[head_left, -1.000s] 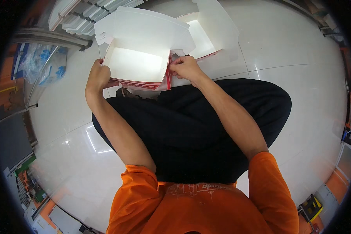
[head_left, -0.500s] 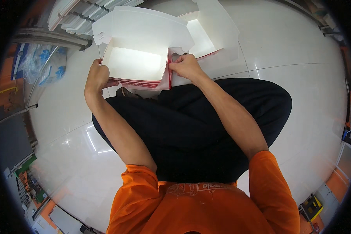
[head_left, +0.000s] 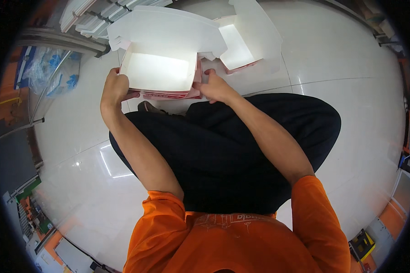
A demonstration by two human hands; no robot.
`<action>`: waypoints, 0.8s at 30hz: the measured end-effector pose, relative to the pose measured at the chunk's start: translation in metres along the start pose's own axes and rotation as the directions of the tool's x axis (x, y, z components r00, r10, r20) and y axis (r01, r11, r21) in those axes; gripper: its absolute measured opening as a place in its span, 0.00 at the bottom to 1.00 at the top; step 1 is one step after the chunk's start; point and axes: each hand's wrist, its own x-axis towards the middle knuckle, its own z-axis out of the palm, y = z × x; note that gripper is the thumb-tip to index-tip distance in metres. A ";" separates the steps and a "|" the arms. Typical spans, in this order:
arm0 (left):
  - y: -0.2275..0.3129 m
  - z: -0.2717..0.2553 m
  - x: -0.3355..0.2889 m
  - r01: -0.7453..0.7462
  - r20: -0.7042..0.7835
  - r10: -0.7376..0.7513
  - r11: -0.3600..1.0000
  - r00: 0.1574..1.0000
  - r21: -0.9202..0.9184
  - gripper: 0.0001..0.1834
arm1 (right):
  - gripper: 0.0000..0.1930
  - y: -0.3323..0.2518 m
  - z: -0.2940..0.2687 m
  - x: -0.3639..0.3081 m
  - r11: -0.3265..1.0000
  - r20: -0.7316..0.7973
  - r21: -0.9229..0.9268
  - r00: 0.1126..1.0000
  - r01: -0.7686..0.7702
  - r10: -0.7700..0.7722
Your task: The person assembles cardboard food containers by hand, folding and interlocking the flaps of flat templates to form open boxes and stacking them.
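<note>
A paperboard box (head_left: 161, 72), white inside and red-printed outside, lies before me with its wide white lid flap (head_left: 168, 27) raised at the far side. My left hand (head_left: 115, 88) grips its left wall near the front corner, thumb at the front edge. Beside the right wall, my right hand (head_left: 215, 87) has its fingers apart, with one fingertip against the red side flap (head_left: 198, 73). Several red layers show along the front edge. A second box (head_left: 238, 45) of the same kind stands open behind my right hand.
Stacked white paperboard (head_left: 93, 20) stands at the far left by a metal leg (head_left: 64, 43). A clear plastic bag with blue parts (head_left: 54, 73) lies left of my left hand. My crossed legs (head_left: 223, 141) and a shoe (head_left: 148, 108) are close to the box.
My right hand has let go of the box's right side flap, and its fingers have spread. The flap and front edge have shifted slightly. My left hand keeps its hold.
</note>
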 end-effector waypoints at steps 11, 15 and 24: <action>0.001 -0.022 -0.009 -0.090 -0.069 0.071 0.937 0.995 -0.338 0.26 | 0.19 -0.013 -0.101 -0.016 0.875 -0.024 -0.464 0.986 0.135 -0.165; 0.001 -0.013 -0.009 -0.119 -0.039 0.113 0.909 0.993 -0.400 0.25 | 0.18 -0.017 -0.183 -0.054 0.866 -0.041 -0.500 0.998 0.011 -0.037; -0.026 0.040 0.046 -0.010 0.096 0.043 0.947 0.994 -0.321 0.27 | 0.15 -0.009 -0.277 -0.133 0.986 -0.450 -0.143 0.882 0.086 -0.142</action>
